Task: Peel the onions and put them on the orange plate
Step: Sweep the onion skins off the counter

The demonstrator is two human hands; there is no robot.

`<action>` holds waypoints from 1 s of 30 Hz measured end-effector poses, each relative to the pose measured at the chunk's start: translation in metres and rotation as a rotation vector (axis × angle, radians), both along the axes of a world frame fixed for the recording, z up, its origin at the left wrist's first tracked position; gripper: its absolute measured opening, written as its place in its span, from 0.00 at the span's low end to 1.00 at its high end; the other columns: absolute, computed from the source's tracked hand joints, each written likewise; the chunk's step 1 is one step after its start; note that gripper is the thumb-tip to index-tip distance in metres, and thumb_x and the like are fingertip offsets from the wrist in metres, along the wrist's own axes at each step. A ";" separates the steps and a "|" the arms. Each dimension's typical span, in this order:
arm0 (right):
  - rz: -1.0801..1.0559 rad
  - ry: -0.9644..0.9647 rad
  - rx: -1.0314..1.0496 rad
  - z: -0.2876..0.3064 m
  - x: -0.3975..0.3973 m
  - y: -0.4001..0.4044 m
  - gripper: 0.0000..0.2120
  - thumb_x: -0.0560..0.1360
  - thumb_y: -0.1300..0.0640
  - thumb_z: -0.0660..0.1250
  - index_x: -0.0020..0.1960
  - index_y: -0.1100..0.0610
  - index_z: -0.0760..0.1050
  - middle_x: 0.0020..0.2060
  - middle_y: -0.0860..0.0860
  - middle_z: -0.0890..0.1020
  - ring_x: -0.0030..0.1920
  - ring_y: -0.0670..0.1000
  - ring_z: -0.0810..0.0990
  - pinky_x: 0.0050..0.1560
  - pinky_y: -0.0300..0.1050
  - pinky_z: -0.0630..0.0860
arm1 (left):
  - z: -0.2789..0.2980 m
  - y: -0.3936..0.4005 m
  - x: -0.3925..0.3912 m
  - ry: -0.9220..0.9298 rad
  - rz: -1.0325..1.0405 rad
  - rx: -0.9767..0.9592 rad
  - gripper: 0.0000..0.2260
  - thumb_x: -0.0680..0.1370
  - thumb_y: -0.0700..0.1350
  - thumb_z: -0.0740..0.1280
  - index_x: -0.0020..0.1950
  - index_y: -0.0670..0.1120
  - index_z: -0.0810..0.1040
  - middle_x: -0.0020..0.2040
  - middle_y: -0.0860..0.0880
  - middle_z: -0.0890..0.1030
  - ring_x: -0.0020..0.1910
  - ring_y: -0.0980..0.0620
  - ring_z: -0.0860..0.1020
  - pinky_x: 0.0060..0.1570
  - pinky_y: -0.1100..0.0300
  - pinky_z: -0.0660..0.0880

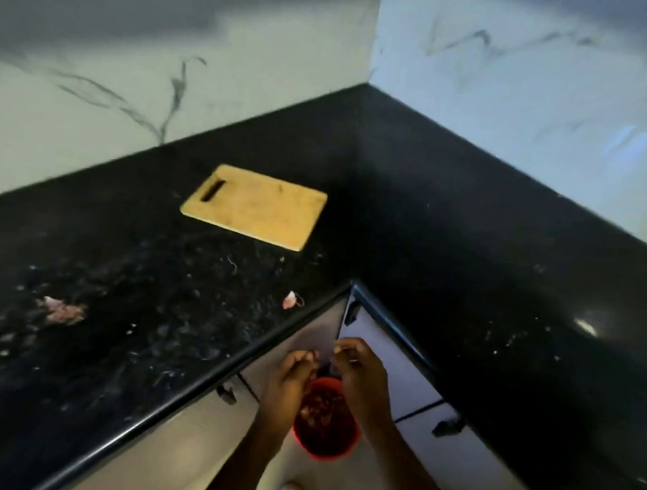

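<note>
Both hands hang below the front edge of the black L-shaped worktop (130, 332), just at its inner corner, above a red bin (325, 424) that stands on the floor and holds reddish-brown peelings. The left hand (292, 374) has its fingers curled in towards the palm, and the right hand (356, 370) has its fingertips drawn together as if pinching; something small may sit between them (the picture is too blurred there for me to say what, or whether either hand truly grips anything), so I cannot tell their hold for certain. The two hands are close together, nearly touching at the fingertips. On the worktop, a pale wooden cutting board (254, 207) with a slot handle lies flat towards the back wall. A scrap of pinkish onion skin (292, 300) rests near the front edge close to the inner corner, and a larger clump of onion skins (63, 310) lies towards the left end. Small pale flecks are scattered across the dark surface. Grey cabinet doors (390, 368) with dark handles run beneath the worktop.
</note>
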State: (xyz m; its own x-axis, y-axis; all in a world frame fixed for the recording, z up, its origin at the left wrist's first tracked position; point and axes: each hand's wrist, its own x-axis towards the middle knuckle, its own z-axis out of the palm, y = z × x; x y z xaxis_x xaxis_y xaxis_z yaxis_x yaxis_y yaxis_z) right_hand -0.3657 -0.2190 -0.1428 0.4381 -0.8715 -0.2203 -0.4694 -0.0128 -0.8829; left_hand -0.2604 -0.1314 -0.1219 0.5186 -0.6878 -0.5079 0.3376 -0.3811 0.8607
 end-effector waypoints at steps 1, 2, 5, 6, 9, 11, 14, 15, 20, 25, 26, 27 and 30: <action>0.014 -0.034 -0.002 0.020 0.004 -0.001 0.06 0.83 0.49 0.62 0.51 0.45 0.78 0.47 0.43 0.83 0.49 0.42 0.82 0.54 0.45 0.79 | 0.016 0.002 0.001 -0.005 -0.032 0.000 0.10 0.83 0.47 0.64 0.61 0.46 0.78 0.58 0.45 0.82 0.59 0.45 0.80 0.62 0.49 0.75; 0.036 -0.069 -0.006 0.040 0.012 -0.004 0.05 0.83 0.51 0.63 0.52 0.44 0.78 0.49 0.43 0.83 0.51 0.43 0.81 0.55 0.45 0.79 | 0.034 0.003 0.006 -0.055 -0.036 -0.032 0.10 0.83 0.48 0.65 0.60 0.45 0.79 0.56 0.45 0.83 0.57 0.46 0.81 0.61 0.49 0.76; 0.119 -0.104 -0.147 0.076 0.039 -0.012 0.09 0.81 0.56 0.66 0.60 0.47 0.79 0.55 0.44 0.82 0.56 0.41 0.80 0.58 0.39 0.76 | 0.073 0.005 0.026 -0.244 -0.010 -0.088 0.09 0.82 0.49 0.65 0.55 0.45 0.80 0.51 0.45 0.84 0.51 0.48 0.81 0.56 0.51 0.77; 0.156 -0.095 -0.215 0.084 0.049 -0.014 0.11 0.80 0.57 0.67 0.62 0.48 0.79 0.57 0.45 0.82 0.57 0.41 0.79 0.59 0.36 0.75 | 0.082 0.006 0.032 -0.265 0.023 -0.101 0.08 0.82 0.47 0.64 0.55 0.46 0.80 0.51 0.45 0.84 0.50 0.49 0.81 0.55 0.52 0.77; 0.301 -0.005 -0.385 0.086 0.081 -0.023 0.17 0.79 0.61 0.69 0.67 0.55 0.78 0.61 0.52 0.77 0.61 0.47 0.76 0.61 0.33 0.71 | 0.098 0.012 0.063 -0.257 0.125 -0.085 0.07 0.83 0.42 0.62 0.57 0.46 0.79 0.52 0.46 0.83 0.49 0.50 0.80 0.54 0.53 0.77; 0.375 0.115 -0.427 0.077 0.095 -0.026 0.17 0.78 0.62 0.69 0.67 0.57 0.79 0.63 0.57 0.77 0.63 0.54 0.76 0.64 0.41 0.71 | 0.102 0.013 0.080 -0.263 0.145 -0.058 0.07 0.83 0.42 0.62 0.57 0.46 0.79 0.51 0.46 0.82 0.49 0.50 0.80 0.53 0.53 0.77; 0.363 0.159 -0.446 0.060 0.104 -0.028 0.11 0.78 0.65 0.68 0.59 0.61 0.83 0.56 0.58 0.80 0.57 0.57 0.79 0.58 0.40 0.70 | 0.097 0.015 0.096 -0.229 0.176 -0.030 0.08 0.84 0.42 0.62 0.53 0.49 0.80 0.48 0.48 0.83 0.47 0.51 0.81 0.51 0.54 0.78; 0.340 0.153 -0.452 0.057 0.103 -0.029 0.09 0.78 0.65 0.68 0.56 0.61 0.83 0.53 0.58 0.81 0.54 0.57 0.80 0.55 0.40 0.70 | 0.096 0.015 0.097 -0.221 0.163 -0.027 0.08 0.84 0.42 0.61 0.52 0.50 0.81 0.47 0.48 0.83 0.46 0.52 0.81 0.50 0.54 0.78; 0.190 0.087 -0.400 0.061 0.085 -0.029 0.08 0.79 0.64 0.66 0.56 0.59 0.82 0.50 0.54 0.83 0.52 0.51 0.81 0.53 0.40 0.72 | 0.080 0.003 0.083 -0.203 0.010 -0.005 0.08 0.84 0.43 0.62 0.52 0.52 0.80 0.46 0.50 0.83 0.43 0.55 0.80 0.45 0.61 0.76; -0.042 0.103 -0.157 0.032 0.030 -0.021 0.05 0.82 0.53 0.65 0.53 0.49 0.80 0.46 0.41 0.82 0.47 0.38 0.79 0.46 0.27 0.72 | 0.050 -0.014 0.045 -0.246 -0.245 0.070 0.05 0.84 0.46 0.62 0.52 0.54 0.77 0.49 0.51 0.82 0.51 0.50 0.81 0.51 0.59 0.79; -0.069 0.095 -0.083 0.020 0.022 -0.019 0.05 0.81 0.54 0.67 0.52 0.48 0.81 0.45 0.40 0.82 0.47 0.38 0.81 0.47 0.27 0.74 | 0.043 -0.016 0.039 -0.259 -0.271 0.090 0.06 0.83 0.47 0.62 0.50 0.56 0.76 0.49 0.51 0.81 0.52 0.50 0.81 0.54 0.55 0.79; -0.090 0.102 -0.028 0.001 0.014 -0.017 0.05 0.80 0.55 0.68 0.51 0.48 0.82 0.45 0.40 0.84 0.47 0.40 0.83 0.49 0.31 0.77 | 0.030 -0.019 0.031 -0.276 -0.296 0.113 0.07 0.83 0.47 0.62 0.48 0.58 0.75 0.51 0.51 0.81 0.53 0.50 0.80 0.57 0.52 0.78; -0.071 0.162 0.036 -0.056 -0.002 -0.013 0.05 0.78 0.58 0.70 0.49 0.49 0.83 0.45 0.45 0.86 0.47 0.46 0.85 0.54 0.49 0.81 | -0.016 -0.023 0.015 -0.335 -0.378 0.163 0.06 0.82 0.46 0.63 0.50 0.56 0.77 0.55 0.51 0.81 0.55 0.51 0.78 0.55 0.58 0.73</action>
